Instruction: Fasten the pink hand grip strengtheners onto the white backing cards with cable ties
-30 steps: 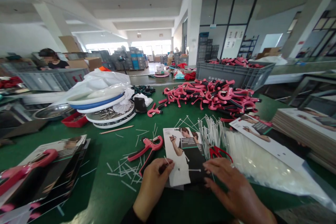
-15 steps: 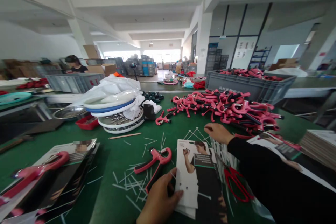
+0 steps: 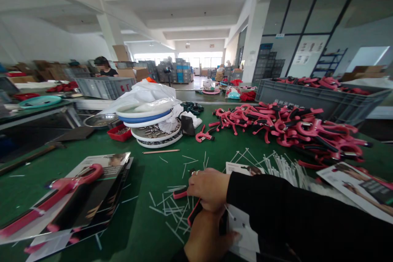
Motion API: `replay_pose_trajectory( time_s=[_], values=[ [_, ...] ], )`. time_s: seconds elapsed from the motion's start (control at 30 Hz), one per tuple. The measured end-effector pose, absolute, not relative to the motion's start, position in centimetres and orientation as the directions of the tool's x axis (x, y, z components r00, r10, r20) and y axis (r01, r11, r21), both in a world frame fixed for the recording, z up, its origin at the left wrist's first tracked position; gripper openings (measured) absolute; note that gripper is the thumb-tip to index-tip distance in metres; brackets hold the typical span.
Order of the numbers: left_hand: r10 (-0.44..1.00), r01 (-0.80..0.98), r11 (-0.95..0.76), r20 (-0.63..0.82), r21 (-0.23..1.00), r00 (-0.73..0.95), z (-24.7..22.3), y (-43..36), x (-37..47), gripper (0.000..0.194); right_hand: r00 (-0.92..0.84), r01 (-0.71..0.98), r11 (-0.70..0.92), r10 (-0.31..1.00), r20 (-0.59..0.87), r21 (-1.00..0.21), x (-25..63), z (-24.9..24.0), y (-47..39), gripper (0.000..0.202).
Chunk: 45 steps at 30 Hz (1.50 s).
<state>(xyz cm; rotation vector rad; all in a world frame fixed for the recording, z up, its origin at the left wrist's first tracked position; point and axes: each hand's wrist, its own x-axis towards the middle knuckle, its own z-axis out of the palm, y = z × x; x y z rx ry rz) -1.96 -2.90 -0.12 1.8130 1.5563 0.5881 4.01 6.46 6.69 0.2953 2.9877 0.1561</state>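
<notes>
Right hand [image 3: 209,188] is curling over the head of a pink hand gripper [image 3: 180,193]; can't tell whether it's clenching, since the hand is hiding the contact. Gripper is lying on the green table [image 3: 153,172] just left of the printed card [image 3: 247,233], both handles poking out past the fingers. Left hand [image 3: 206,233] is sitting right below the right one, thumb resting on the card's left edge; its fingers aren't showing clearly, so can't tell how tight it's holding. Black right sleeve [image 3: 276,204] is lying across the view, covering most of the card. One white tie is sticking out of the card near the thumb.

Around that: cut tie pieces [image 3: 170,211] are scattering the table left of the hands, loose white ties [image 3: 281,168] are bunching beyond the sleeve, and a pink gripper pile [image 3: 273,123] is sitting behind them, in front of a grey crate [image 3: 316,97]. At far left, a carded gripper [image 3: 69,186] is lying on a stack of cards.
</notes>
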Motion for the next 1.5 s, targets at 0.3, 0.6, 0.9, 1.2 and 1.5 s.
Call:
replay_pose_trajectory(
  time_s=[0.3,0.6,0.9,1.2,1.5],
  values=[
    [0.969,0.769,-0.184,-0.019,0.612,0.247,-0.3,-3.2,-1.8,0.044,-0.930,0.197,0.971,0.230,-0.287,0.139,2.6,6.0,5.5,0.007],
    [0.956,0.675,-0.249,0.065,0.695,0.285,-0.4,-3.0,-2.0,0.056,-0.803,0.535,0.843,0.525,0.281,-0.045,11.2,10.4,8.7,0.021],
    [0.962,0.659,-0.225,0.055,0.718,0.269,-0.6,-2.8,-2.1,0.057,-0.511,0.580,0.722,0.683,0.522,-0.377,19.6,10.5,8.4,0.015],
    [0.970,0.649,-0.176,0.017,0.740,0.243,-0.3,-2.8,-2.0,0.058,-0.620,0.581,0.759,0.647,0.444,-0.295,20.8,7.9,3.4,0.022],
    [0.985,0.537,-0.112,0.022,0.836,0.172,-0.5,-3.0,-2.0,0.084,-0.709,0.636,0.743,0.669,0.223,-0.208,21.2,3.7,-1.6,0.037]
  ],
)
